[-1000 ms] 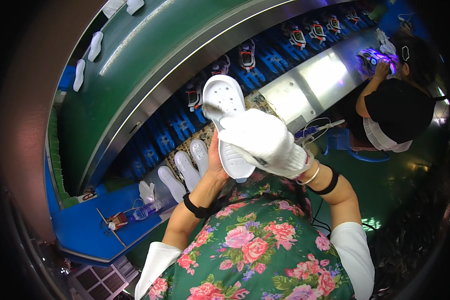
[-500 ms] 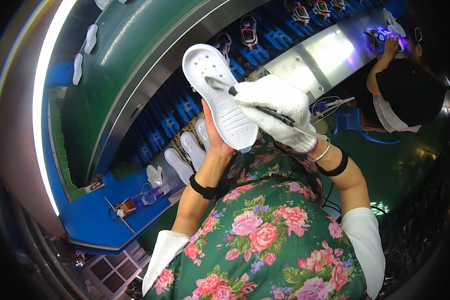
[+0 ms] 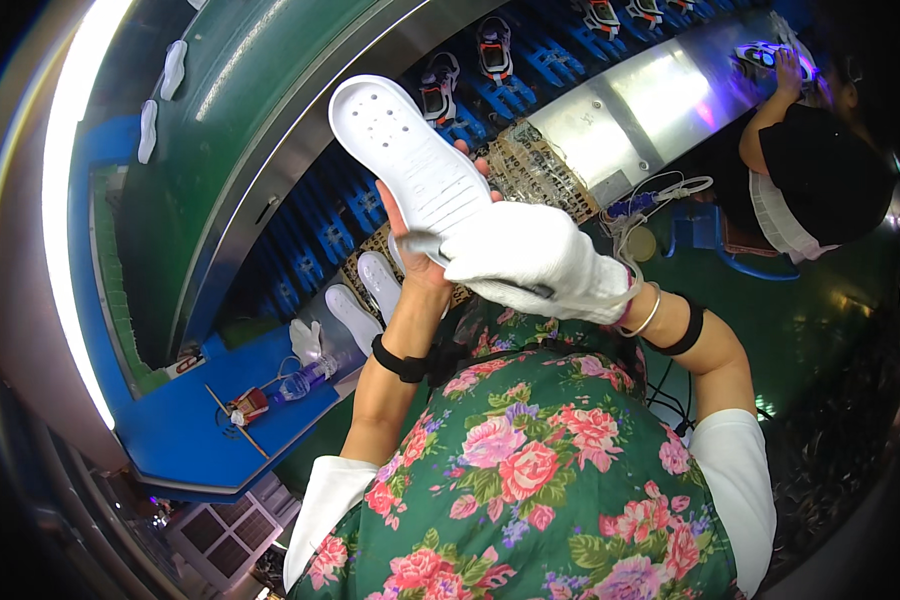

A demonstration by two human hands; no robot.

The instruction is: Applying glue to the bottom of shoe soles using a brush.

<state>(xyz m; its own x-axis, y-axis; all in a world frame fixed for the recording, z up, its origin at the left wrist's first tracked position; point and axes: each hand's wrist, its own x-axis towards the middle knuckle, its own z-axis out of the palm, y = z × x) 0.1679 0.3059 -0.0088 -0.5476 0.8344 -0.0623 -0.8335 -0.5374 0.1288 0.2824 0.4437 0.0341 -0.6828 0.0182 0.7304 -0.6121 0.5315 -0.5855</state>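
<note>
A white shoe sole (image 3: 400,150), with small holes in its wide upper end and ridges across its middle, is gripped from beneath by my bare left hand (image 3: 425,262). Fingertips of that hand show along the sole's right edge. My right hand (image 3: 530,255), in a white knitted glove, is closed around a dark-handled brush (image 3: 426,243). Its bristles lie near the sole's lower left edge, over my left hand; whether they touch the sole I cannot tell. The glove hides the sole's lower end.
More white soles (image 3: 352,318) stand to the left of my left forearm. A blue table (image 3: 180,430) holds a red pot (image 3: 250,404) with a stick across it. Shoe uppers (image 3: 494,50) sit on blue racks beyond. On the right, a person in black (image 3: 820,170) handles a shoe.
My right hand and the brush have moved down and left, from the sole's upper part to its lower left edge. The sole has shifted left and slightly up.
</note>
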